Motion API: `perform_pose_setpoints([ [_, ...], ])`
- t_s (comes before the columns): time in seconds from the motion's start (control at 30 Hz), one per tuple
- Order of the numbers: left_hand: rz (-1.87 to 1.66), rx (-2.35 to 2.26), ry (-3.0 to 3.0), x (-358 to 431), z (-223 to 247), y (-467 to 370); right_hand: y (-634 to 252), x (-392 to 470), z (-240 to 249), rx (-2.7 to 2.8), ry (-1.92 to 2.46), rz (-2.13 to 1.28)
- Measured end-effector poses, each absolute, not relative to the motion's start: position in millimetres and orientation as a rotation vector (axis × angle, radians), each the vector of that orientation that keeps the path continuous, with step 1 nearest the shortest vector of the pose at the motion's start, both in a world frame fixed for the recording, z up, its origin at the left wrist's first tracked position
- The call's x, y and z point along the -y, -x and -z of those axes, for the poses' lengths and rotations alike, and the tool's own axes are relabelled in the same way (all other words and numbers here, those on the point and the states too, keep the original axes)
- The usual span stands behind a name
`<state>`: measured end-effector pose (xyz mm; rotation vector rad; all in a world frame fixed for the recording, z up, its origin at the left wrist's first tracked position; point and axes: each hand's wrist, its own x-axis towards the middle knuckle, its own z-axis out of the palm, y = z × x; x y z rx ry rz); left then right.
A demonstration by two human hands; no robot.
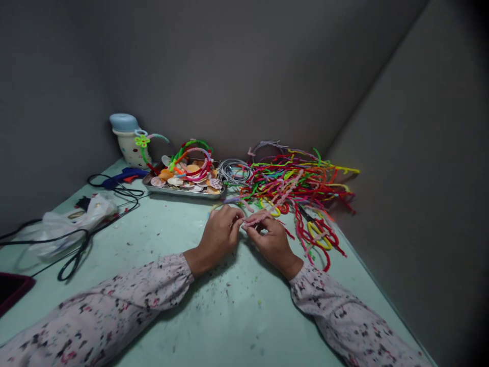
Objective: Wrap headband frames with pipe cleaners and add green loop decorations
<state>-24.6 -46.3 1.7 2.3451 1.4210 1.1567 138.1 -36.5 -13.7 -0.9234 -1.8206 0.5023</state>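
Observation:
Over the middle of the table, my left hand (220, 233) and my right hand (272, 240) meet almost fingertip to fingertip. A pink pipe cleaner (255, 220) is pinched between the thumb and fingers of my right hand. My left hand is closed in a pinch at the thin pale hoop (229, 205), whose arc shows just behind the knuckles; the rest of the hoop is hidden. Right behind my hands lies a large tangled pile of coloured pipe cleaners (301, 178). Yellow-handled scissors (320, 235) rest among the strands on the right.
A metal tray (183, 192) holds shells and pipe-cleaner-wrapped headbands. Beside it sits a coil of grey hoops (234, 172). Leftward are a blue-lidded cup (132, 140), a blue glue gun (124, 177), a black cable (89, 237) and a plastic bag (72, 224). Grey walls bound the table.

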Motion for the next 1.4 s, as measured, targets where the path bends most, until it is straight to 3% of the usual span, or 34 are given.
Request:
perform_pose_setpoints([
  [1.4,-1.149,-1.449,-2.424,46.7,-0.3,26.1,-142.8,33.1,10.9,2.015,0.856,-0.23],
])
